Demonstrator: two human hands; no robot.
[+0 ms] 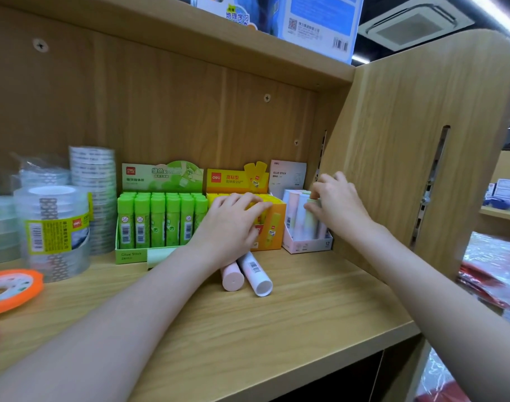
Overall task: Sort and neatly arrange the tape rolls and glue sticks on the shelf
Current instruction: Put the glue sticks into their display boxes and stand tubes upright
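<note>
A light wooden shelf (291, 309) carries everything, with a wooden back panel behind and a side panel (416, 140) closing it on the right. At the far left stand stacks of clear tape rolls (52, 227), the nearest one wrapped with a yellow label, and a taller stack (92, 181) behind it. An orange-rimmed tape roll (11, 288) lies flat at the shelf's left front.

In the middle, a green display box (149, 248) holds upright green glue sticks (158, 219) in rows. Just beside it to the right is a yellow display box (274, 224), and then a small pink display box (306, 242) at the right end, against the side panel, with pastel glue sticks standing in it.

The left hand (233, 224) rests with relaxed, nearly straight fingers on top of the yellow box, holding nothing. The right hand (335, 201) pinches a pale green glue stick (310, 213) that stands in the pink box.

Two loose glue sticks lie side by side on the shelf below the left hand: a pink one (232, 277) and a white one (255, 275) with a barcode. A pale green stick (158, 258) lies in front of the green box.
</note>
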